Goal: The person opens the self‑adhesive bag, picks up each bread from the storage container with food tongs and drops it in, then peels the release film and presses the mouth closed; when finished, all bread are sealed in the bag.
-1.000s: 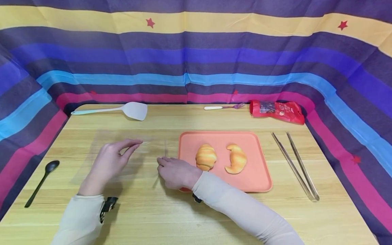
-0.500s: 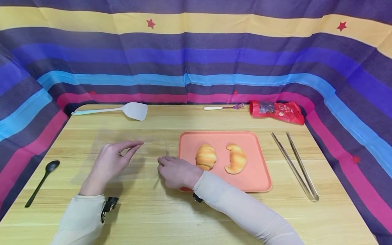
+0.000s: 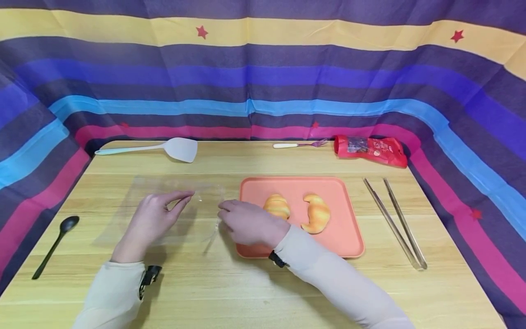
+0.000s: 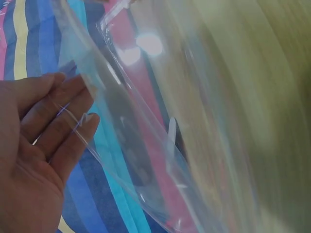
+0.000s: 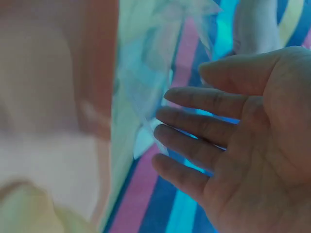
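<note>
A clear plastic bag [image 3: 123, 219] lies left of centre on the table, its right edge lifted and shiny. My left hand [image 3: 158, 217] pinches the upper layer of the bag between thumb and fingers; the left wrist view has the film [image 4: 121, 141] stretched off the fingertips. Just beyond the bag's right edge is my right hand [image 3: 250, 221], over the left rim of a pink tray [image 3: 339, 194]. Its fingers [image 5: 194, 116] are loosely straight with the thumb apart. Two croissants rest on the tray: one [image 3: 277, 205] partly hidden by the right hand, the other [image 3: 318, 214] curved.
Steel tongs [image 3: 396, 226] lie right of the tray, a black spoon [image 3: 61, 235] at far left. Along the back edge are a white spatula [image 3: 181, 149], a fork [image 3: 297, 145] and a red packet [image 3: 376, 151]. A striped cloth [image 3: 246, 82] hangs behind.
The right hand has drawn slightly right and up, off the bag's edge and further over the tray. The left hand has shifted a little right, still pinching the bag.
</note>
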{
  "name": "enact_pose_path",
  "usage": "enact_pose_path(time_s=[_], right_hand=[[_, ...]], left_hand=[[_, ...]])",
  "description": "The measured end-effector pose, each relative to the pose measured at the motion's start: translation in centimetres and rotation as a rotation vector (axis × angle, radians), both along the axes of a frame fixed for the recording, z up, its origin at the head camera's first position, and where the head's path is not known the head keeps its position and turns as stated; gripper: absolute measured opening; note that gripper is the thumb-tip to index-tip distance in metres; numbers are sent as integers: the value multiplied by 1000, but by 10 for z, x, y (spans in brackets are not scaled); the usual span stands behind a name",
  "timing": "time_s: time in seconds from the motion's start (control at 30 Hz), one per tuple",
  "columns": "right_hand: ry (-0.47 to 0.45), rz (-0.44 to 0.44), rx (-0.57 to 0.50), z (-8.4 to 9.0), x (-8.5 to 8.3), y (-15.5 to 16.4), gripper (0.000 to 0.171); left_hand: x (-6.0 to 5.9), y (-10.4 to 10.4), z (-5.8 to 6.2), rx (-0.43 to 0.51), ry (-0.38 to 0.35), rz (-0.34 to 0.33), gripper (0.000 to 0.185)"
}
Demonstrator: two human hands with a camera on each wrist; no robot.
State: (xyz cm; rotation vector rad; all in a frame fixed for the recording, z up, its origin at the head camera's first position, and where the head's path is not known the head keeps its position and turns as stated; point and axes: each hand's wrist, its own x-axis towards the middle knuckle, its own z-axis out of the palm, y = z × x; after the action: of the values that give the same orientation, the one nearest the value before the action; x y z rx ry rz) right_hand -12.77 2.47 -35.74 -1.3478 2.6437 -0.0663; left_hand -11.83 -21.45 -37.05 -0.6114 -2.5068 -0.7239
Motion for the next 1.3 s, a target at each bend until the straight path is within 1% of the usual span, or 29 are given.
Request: enact_pose_path(time_s=[0.17,0.23,0.3,0.4,0.47,0.57,0.73,0.93,1.07,1.13,1.23,1.3], right_hand=[[7,-27,-124,12,-3,27,25],[20,-39,-173,15,-5,40,25],[18,-68,-197,20,-6,54,28],[-6,-131,-212,28,-7,77,36],[-29,-189,-213,32,-7,93,41],[-25,-256,-245,37,-7,118,43],[-8,-377,-270,42,-4,160,48],[-30,-561,-246,42,4,213,53],[-65,-673,-247,33,13,247,61],[-69,-701,-246,27,17,261,64],[-54,-722,-244,17,22,283,70],[-62,-747,-218,12,25,296,75]], left_hand=[[-1,0,-1,1,3,12,19],[-1,0,-1,2,-1,16,19],[-1,0,-1,2,-9,22,19],[-1,0,-1,-5,-29,39,19],[-1,-1,-2,-15,-45,53,18],[-1,-2,-3,-33,-56,69,18],[-1,-3,-3,-54,-31,78,17],[-1,-4,-4,-62,-20,84,17],[-1,-5,-6,-56,-12,72,18],[-1,-5,-6,-52,-1,63,18],[-2,-6,-6,-61,-7,67,18],[-2,-6,-7,-66,-14,72,17]])
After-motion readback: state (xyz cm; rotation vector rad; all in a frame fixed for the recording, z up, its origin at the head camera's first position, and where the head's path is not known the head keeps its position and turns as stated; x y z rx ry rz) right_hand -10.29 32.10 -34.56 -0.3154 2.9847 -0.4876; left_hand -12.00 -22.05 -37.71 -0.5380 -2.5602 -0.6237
